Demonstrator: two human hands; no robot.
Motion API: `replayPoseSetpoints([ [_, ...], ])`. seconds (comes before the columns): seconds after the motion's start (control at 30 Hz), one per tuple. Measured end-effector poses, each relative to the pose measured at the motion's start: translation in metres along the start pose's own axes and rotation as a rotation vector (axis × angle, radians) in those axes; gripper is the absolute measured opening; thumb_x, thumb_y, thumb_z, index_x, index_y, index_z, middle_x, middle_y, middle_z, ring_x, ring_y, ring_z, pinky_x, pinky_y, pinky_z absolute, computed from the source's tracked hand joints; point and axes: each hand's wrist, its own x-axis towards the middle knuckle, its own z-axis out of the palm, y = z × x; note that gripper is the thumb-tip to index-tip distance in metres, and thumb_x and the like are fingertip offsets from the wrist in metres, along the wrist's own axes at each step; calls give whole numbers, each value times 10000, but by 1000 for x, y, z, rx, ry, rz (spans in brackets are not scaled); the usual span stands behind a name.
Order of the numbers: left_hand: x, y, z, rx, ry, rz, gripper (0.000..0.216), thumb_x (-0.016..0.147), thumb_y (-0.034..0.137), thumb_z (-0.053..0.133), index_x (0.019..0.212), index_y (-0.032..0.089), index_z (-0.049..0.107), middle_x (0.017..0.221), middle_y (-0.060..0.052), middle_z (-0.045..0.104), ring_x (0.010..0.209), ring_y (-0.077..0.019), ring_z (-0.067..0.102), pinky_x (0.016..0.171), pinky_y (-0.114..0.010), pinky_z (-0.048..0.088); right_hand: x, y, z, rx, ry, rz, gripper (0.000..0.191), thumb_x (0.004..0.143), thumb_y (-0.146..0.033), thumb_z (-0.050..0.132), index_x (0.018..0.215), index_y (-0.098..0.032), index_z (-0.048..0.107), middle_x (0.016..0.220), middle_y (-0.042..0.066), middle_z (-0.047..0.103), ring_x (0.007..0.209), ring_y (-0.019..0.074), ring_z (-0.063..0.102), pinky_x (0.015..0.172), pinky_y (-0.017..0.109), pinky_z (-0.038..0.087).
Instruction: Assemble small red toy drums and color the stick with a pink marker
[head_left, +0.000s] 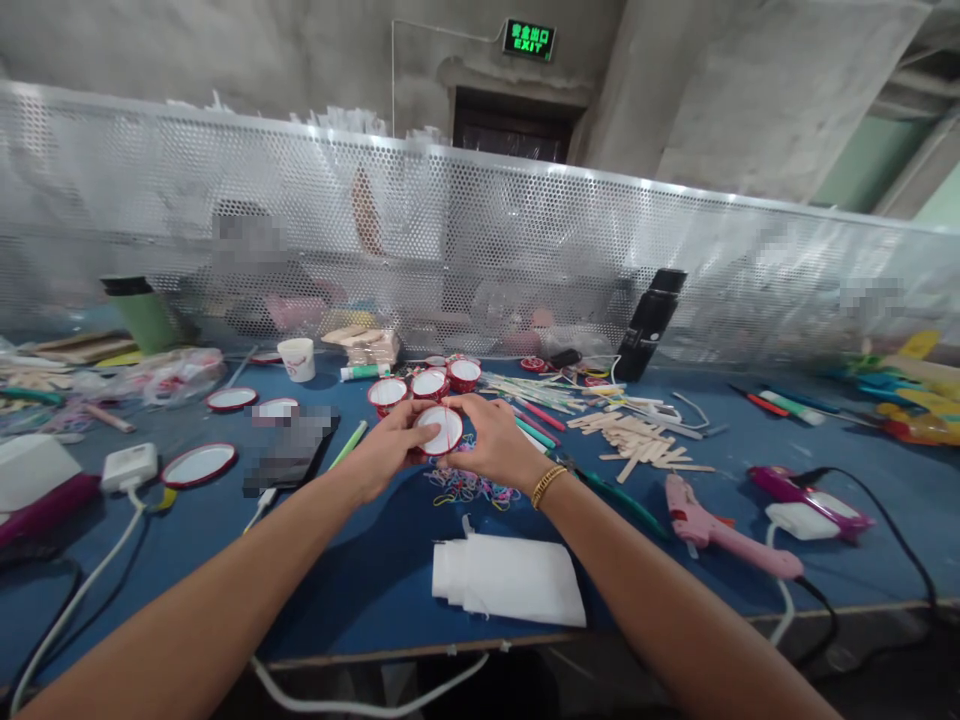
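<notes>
Blue table (352,600): red-rimmed piece (444,440) between 2 hands (384,452) (501,443).

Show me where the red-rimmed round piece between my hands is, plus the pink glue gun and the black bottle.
Red-rimmed round piece (444,436): head view, on its white face.
Pink glue gun (731,543): head view, on its handle.
Black bottle (649,330): head view, mid-body.

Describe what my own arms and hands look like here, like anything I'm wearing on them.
Your left hand and right hand are ungloved, and no sleeves show. On the right wrist is a gold-coloured bracelet, a textured, link-like band; nothing shows on the left wrist. Some fingers are partly hidden.
</notes>
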Motion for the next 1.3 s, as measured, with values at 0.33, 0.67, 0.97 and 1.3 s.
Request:
replayPoseSetpoints([
  [0.33, 3, 1, 2, 150, 66, 115, 287, 678, 154, 705, 951, 170, 620, 860, -27, 664, 738, -151, 575, 644, -264, 453, -1, -7, -2, 47, -23, -37, 728, 628, -480, 822, 1227, -215, 502, 1236, 98, 616, 1154, 289, 561, 1027, 479, 285],
  [0.67, 1, 2, 4, 180, 95, 107, 204, 694, 137, 688, 876, 173, 603, 752, 2, 623, 633, -116, 522, 586, -244, 421, -1, -5, 1, 43, -34, -36, 779, 592, -512, 833, 1225, -215, 490, 1238, 91, 615, 1146, 280, 565, 1027, 471, 288],
  [0.97, -3, 5, 7, 68, 112, 47, 228, 674, 177, 717, 870, 176, 601, 773, -7, 639, 651, -135, 551, 603, -272, 437, 0, -5, 0, 88, -30, -29, 788, 579, -517, 842, 1222, -225, 492, 1238, 87, 613, 1139, 278, 567, 1011, 461, 313],
  [1.3, -4, 7, 5, 74, 101, 56, 251, 665, 172, 733, 883, 184, 609, 759, -8, 646, 639, -132, 546, 584, -263, 432, 0, -7, -1, 100, -25, -42, 808, 554, -515, 862, 1206, -213, 492, 1229, 87, 613, 1111, 268, 569, 1000, 455, 333],
])
